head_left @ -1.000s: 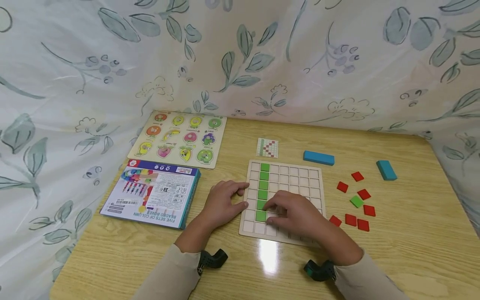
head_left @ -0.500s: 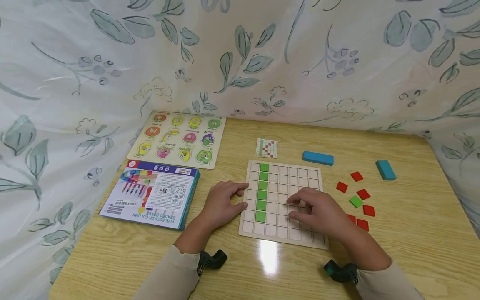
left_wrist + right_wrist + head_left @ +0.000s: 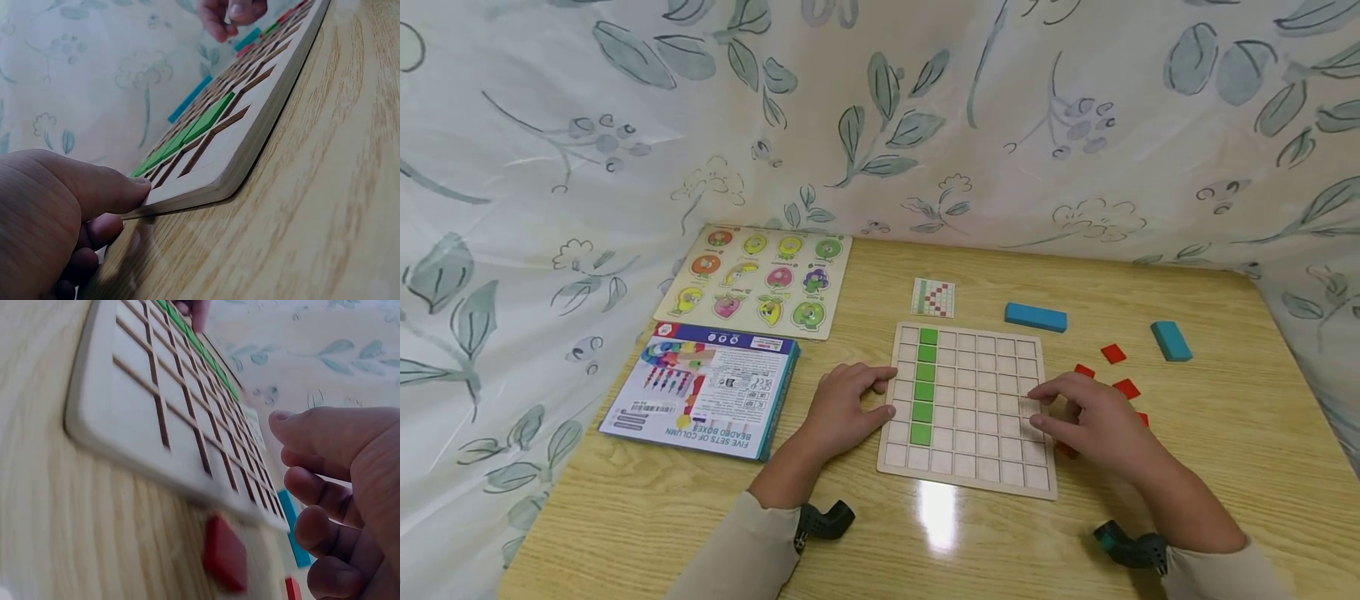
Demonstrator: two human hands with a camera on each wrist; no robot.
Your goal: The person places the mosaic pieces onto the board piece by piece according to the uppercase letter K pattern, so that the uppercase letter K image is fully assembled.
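A square wooden grid board lies on the table, with a column of several green square tiles set in its second column from the left. My left hand rests at the board's left edge. In the left wrist view its thumb touches the rim while the other fingers curl loosely beside it. Over the board's right edge hovers my right hand, fingers loosely bent and nothing between them. Under and beyond it several loose red tiles lie on the table, some partly covered; one red tile shows below the fingers.
Behind the board lies a small pattern card. Two blue blocks sit at the back right. To the left are a boxed game and a fruit puzzle board. A patterned curtain hangs behind the table.
My right hand has moved right, from the green column across the board to its right edge, now covering some loose tiles. My left hand has stayed in place.
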